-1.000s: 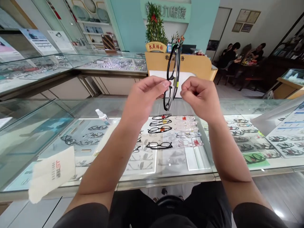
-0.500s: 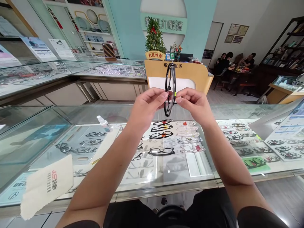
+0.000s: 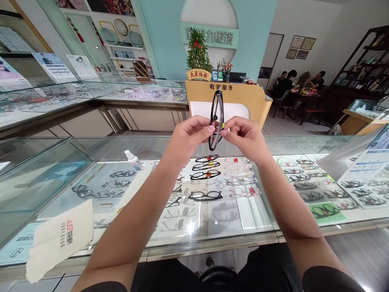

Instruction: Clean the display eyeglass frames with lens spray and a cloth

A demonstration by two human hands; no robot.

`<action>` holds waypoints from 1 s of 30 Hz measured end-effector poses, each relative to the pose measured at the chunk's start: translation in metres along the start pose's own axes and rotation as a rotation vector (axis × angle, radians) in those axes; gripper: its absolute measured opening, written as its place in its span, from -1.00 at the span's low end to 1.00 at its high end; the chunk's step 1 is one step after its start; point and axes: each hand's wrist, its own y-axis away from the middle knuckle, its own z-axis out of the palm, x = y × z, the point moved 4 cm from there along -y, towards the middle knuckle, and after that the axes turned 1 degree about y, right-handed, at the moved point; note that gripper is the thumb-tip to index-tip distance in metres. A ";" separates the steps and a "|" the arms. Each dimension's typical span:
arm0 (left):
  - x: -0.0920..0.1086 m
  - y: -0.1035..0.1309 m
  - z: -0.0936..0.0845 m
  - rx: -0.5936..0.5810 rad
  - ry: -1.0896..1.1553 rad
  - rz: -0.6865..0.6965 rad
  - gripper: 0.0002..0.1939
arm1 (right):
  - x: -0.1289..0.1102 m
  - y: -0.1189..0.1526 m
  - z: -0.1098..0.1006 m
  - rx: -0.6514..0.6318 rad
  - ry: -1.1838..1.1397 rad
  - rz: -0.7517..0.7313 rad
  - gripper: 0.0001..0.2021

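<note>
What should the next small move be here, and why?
Probably a gentle pinch by the right hand on the glasses beside the yellow tag: its thumb and fingertips are right there, and the left hand grips the glasses, upright on end, from the other side.

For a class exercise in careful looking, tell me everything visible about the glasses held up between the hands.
The glasses have a dark, glossy, plastic-looking frame with a small yellow-green tag. They stand on end, nearly edge-on to the camera, above the glass counter. The left hand pinches them near the middle; the right hand grips beside the tag. Lens details are unclear.
</note>
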 end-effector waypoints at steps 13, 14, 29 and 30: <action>-0.003 -0.020 -0.036 0.027 -0.123 0.008 -0.56 | -0.003 0.001 -0.048 0.339 0.361 0.053 -0.89; -0.004 -0.021 -0.039 0.009 -0.149 0.012 -0.57 | -0.003 0.001 -0.050 0.354 0.396 0.039 -0.89; -0.004 -0.008 -0.009 0.026 -0.074 -0.020 -0.49 | -0.017 0.008 -0.020 0.172 0.434 -0.253 -0.83; -0.003 -0.006 -0.007 0.013 -0.086 -0.023 -0.49 | -0.017 0.008 -0.015 0.125 0.425 -0.260 -0.80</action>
